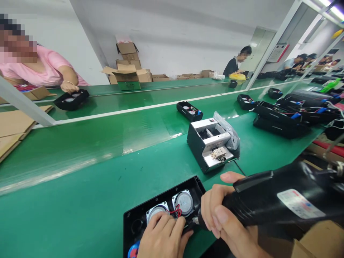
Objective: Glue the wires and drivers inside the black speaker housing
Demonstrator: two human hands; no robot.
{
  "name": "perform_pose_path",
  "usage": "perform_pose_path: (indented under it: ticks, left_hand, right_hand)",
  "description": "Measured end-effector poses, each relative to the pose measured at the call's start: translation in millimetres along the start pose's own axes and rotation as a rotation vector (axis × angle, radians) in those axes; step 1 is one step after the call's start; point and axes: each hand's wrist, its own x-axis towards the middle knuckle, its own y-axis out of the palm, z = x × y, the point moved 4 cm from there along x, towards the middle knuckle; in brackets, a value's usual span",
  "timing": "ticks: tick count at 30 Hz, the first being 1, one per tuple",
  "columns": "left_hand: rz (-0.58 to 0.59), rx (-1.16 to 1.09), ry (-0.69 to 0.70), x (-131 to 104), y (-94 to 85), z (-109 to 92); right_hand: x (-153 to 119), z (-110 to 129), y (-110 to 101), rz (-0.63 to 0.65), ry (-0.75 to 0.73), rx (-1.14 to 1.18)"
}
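A black speaker housing [163,196] lies on the green bench in front of me. Inside it sit two round silver speakers [184,202] joined by red wires [177,210], and a blue cylindrical part [133,249] shows at the lower left. My left hand [163,234] is closed at the housing's near side, fingers reaching inside and partly covering one speaker. Wrapped in my right hand [223,211] is a black electric screwdriver [268,197], held sideways. Its bit reaches into the housing beside my left fingertips; the exact contact point is hidden.
Beyond the housing stands a silver-and-black screw feeder [208,143] with a grey plastic bag [229,138]. A similar housing [189,110] lies on the belt. More black housings [282,118] are piled at right. Across the line, a co-worker's hand [70,87] touches another housing [72,100].
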Motion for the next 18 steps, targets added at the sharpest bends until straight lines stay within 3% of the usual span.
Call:
perform_pose_path:
  ticks: [8,18]
  left_hand:
    - [0.015,0.008,0.005,2,-2.2,-2]
    - [-0.026,0.020,0.024,2,-1.3,-3]
  right_hand:
    - [-6,-8,-2,-0.131,0.071,-0.115]
    - [-16,-19,0,-0.078,0.151,-0.211]
